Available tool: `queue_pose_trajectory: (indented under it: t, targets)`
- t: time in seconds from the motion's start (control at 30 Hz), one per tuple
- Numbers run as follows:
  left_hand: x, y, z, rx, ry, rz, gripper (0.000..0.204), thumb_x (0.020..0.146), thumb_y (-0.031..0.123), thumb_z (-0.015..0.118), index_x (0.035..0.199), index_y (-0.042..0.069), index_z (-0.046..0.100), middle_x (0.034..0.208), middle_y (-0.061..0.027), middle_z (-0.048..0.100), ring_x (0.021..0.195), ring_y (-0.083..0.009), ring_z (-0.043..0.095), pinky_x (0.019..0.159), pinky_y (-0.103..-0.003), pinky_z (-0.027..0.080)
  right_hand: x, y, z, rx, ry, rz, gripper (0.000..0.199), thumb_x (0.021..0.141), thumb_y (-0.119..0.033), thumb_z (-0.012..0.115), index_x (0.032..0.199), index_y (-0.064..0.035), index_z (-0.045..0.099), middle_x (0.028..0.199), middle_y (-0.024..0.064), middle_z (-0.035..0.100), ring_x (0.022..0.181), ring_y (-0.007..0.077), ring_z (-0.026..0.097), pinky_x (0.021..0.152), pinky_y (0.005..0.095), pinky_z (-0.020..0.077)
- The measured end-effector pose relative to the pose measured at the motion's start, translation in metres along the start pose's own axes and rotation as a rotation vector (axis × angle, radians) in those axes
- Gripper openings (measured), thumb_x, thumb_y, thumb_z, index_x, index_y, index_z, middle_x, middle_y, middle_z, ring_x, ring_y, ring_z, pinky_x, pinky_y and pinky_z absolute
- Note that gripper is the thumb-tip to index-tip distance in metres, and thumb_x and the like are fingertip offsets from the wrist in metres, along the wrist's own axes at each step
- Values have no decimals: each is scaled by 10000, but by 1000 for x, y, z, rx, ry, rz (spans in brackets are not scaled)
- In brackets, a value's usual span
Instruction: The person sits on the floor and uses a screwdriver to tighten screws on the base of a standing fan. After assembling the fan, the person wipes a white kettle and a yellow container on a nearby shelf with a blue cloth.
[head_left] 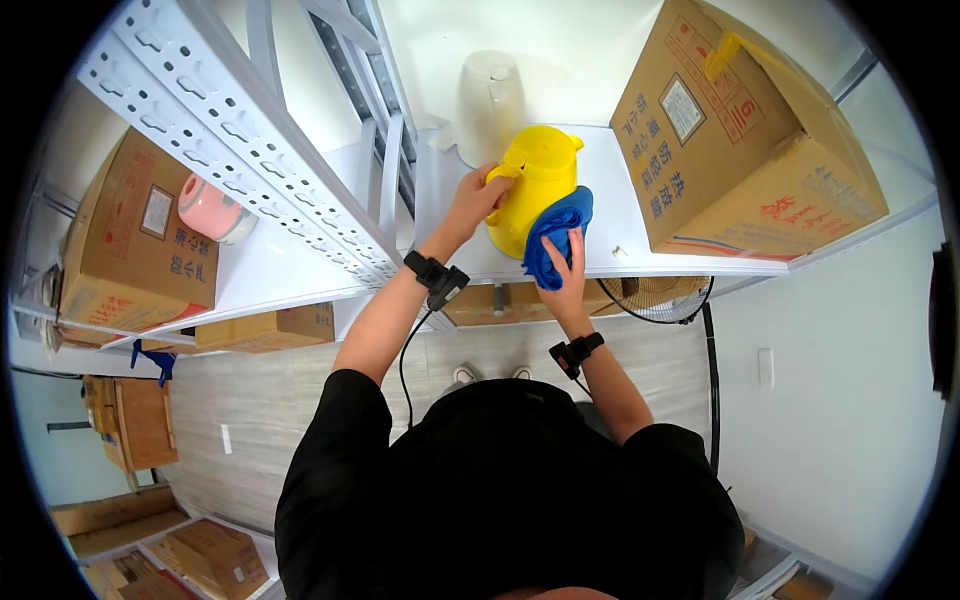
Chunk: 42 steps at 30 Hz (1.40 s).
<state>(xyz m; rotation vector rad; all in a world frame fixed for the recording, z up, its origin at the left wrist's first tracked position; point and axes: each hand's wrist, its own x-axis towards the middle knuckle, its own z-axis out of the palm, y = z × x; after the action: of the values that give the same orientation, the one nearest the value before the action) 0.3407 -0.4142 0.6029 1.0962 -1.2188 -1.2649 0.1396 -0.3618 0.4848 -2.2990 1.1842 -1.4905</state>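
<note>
Two hands — left hand [478, 195] gripping yellow kettle [535, 185], right hand [568, 268] pressing blue cloth [555, 235].

Bright, even indoor light; soft shadows; sharp centre; strong fisheye bending, black vignette at rim.

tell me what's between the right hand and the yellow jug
A blue cloth lies between them: the right hand presses it against the yellow jug, as the head view shows.

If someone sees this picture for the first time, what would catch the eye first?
Probably the bright yellow jug on the white shelf, at the centre. The left hand grips its handle while the right hand presses a blue cloth against its side. A big cardboard box stands to its right.
</note>
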Motion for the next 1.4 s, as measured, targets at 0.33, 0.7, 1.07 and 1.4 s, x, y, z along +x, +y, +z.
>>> queue_pose_trajectory:
  t: [0.33,0.7,1.07,1.4]
  targets:
    - [0,-3,-1,19,21,25,185,894,216,560,907,36,603,643,37,505,559,-48,456,521,-207,354,29,3,-17,476,75,353,686,788,-221,720,1359,-6,406,1487,236,241,1269,378,367,1022,475,326]
    - [5,-2,-2,89,64,27,200,920,234,538,882,42,579,609,34,467,538,-52,416,494,-212,309,87,79,35,990,63,626,571,994,-368,456,1419,-3,345,1379,125,461,1220,218,470,1047,294,341]
    - [13,-12,14,198,219,159,389,982,396,479,761,80,531,592,34,447,525,-44,389,476,-212,287,107,82,36,1206,120,804,554,1003,-406,402,1408,-28,380,1378,108,464,1230,225,459,1043,304,344]
    - [11,-16,2,86,175,116,456,980,419,477,770,29,587,560,34,467,499,-46,408,468,-228,321,126,46,33,526,169,508,479,996,-282,444,1379,1,392,1377,189,459,1260,273,452,1047,327,344]
